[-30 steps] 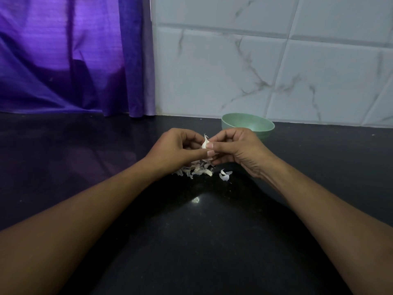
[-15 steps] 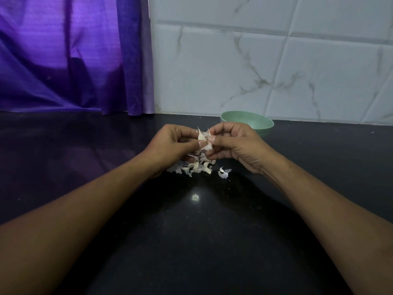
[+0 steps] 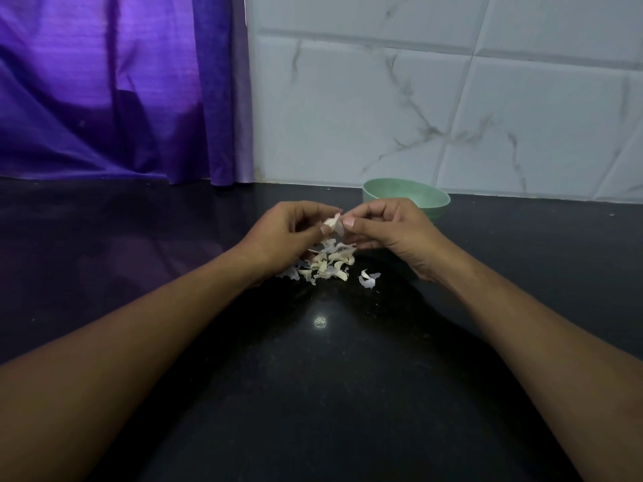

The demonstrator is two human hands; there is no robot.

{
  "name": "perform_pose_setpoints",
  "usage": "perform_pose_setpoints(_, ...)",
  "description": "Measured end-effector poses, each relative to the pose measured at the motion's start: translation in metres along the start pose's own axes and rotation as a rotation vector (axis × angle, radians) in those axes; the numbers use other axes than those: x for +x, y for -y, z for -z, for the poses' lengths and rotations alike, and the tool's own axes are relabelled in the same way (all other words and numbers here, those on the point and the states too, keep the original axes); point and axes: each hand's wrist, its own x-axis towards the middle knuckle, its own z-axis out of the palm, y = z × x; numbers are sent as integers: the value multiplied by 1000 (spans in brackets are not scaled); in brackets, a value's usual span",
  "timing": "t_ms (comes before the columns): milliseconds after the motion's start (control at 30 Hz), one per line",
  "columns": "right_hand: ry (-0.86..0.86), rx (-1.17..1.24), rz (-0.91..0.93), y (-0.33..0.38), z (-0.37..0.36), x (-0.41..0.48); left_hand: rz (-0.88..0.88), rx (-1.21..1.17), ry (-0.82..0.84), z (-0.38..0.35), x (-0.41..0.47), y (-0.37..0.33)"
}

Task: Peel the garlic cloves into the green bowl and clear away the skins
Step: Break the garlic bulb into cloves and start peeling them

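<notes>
Pinching one garlic clove [image 3: 332, 222] between them, both hands sit raised above the black countertop [image 3: 313, 394], at the middle of the view.

Left hand [image 3: 288, 234]: fingers curled, thumb and fingertips gripping the clove's left side.
Right hand [image 3: 389, 231]: fingers curled, thumb and forefinger nipping the clove's right side, where a pale flap of skin stands loose.
Garlic clove: small, whitish, held in the air directly over the skins; partly hidden by both thumbs.
Skins [image 3: 327, 264]: a loose heap of pale, curled scraps on the countertop, just under the hands; its left edge is covered by the left hand.
Stray skin [image 3: 368, 278]: one or two white pieces lying just right of the heap, apart from it.
Green bowl [image 3: 400, 194]: upright, behind the right hand and close to the wall; the hand blocks its near side and its contents cannot be told.
Purple curtain [image 3: 104, 88]: hanging at the back left, reaching down to the countertop.
Tiled wall [image 3: 452, 99]: white, grey-veined, at the back right.
Light glint [image 3: 320, 321]: a small bright spot on the countertop, between the forearms.
</notes>
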Motion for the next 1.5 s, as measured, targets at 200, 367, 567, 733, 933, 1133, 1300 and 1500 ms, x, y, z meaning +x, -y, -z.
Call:
perform_pose_setpoints(200, 7, -27, 100, 3, -6, -3, -100, 251, -34, -1, 0, -2)
perform_pose_setpoints(367, -62, -19, 115, 1, -5, 2, -118, 330, -79, 0, -1, -4)
perform_pose_setpoints(567, -81, -3, 119, 2, -4, 2, -64, 410, -68, 0, -3, -7)
perform_pose_setpoints(733, 31, -25, 85, 2, -9, -2, -102, 457, -74, 2, -3, -7)
perform_pose_setpoints(933, 35, -33, 44, 3, -8, -2, -146, 707, -37, -3, -3, -8)
perform_pose_setpoints(1133, 68, 19, 16, 8, -7, -3, -210, 868, 42, -2, -5, -15)
perform_pose_setpoints(1300, 72, 131, -16, 12, -5, -6, -296, 820, 77, 4, -3, -14)
perform_pose_setpoints(1500, 62, 228, -64, 10, -5, -4, -358, 702, 18, 4, -2, -9)
